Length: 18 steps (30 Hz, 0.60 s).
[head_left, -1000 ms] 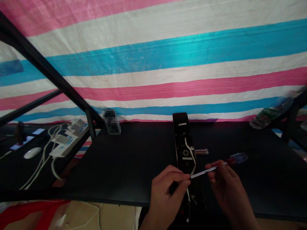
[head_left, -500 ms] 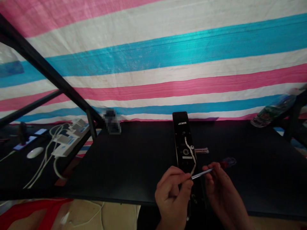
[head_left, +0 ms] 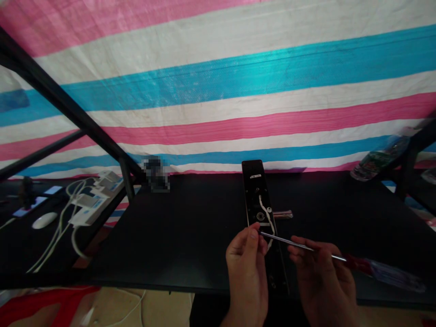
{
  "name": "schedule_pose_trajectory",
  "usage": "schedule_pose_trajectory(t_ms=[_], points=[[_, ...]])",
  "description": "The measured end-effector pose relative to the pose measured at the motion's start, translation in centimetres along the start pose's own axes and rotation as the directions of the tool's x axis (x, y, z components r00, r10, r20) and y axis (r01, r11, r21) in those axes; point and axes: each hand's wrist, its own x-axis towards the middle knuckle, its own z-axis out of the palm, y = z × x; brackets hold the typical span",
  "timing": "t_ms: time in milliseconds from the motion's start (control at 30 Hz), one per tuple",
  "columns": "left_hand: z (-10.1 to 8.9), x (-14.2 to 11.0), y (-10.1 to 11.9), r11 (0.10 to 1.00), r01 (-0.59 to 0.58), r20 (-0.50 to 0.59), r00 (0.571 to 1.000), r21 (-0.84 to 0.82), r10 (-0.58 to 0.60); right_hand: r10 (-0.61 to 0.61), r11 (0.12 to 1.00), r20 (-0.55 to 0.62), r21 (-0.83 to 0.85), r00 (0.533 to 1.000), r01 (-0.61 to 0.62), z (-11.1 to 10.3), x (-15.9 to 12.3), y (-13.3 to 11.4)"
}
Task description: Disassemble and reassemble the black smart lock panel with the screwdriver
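Screwdriver (head_left: 363,265) has swung handle-down, rightward of the black panel (head_left: 252,202); left hand (head_left: 247,263) fingers pinch at its tip, right hand (head_left: 325,279) fingers hold the shaft. Light, steady support suits it.

Silver on the screwdriver (head_left: 282,240) between left hand (head_left: 248,256) and right hand (head_left: 327,272), dark red and clear on its handle (head_left: 388,273). Black on the panel (head_left: 252,200) beside the left hand, white on its cable (head_left: 266,211). Striped pink, white and blue across the sheet (head_left: 218,97) beyond both.
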Motion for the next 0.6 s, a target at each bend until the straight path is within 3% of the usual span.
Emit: schedule_pose_trajectory(t_ms=[133, 300, 500, 600], points=[[0.0, -0.1, 0.1, 0.995, 0.085, 0.009, 0.996, -0.058, -0.085, -0.189, 0.98, 0.112, -0.042, 0.976, 0.194, -0.2, -0.4, 0.0], [0.0, -0.6, 0.5, 0.973, 0.2, 0.049, 0.98, -0.115, -0.195, -0.354, 0.923, 0.134, -0.112, 0.925, 0.369, 0.5, -1.4, 0.3], [0.4, -0.9, 0.9, 0.946, 0.276, 0.052, 0.961, -0.168, -0.271, -0.456, 0.864, 0.067, -0.208, 0.888, 0.459, 1.5, -2.7, 0.4], [0.5, -0.8, 1.0, 0.936, 0.302, 0.06, 0.953, -0.181, -0.296, -0.382, 0.892, 0.116, -0.214, 0.917, 0.399, 1.2, -3.0, -0.2]])
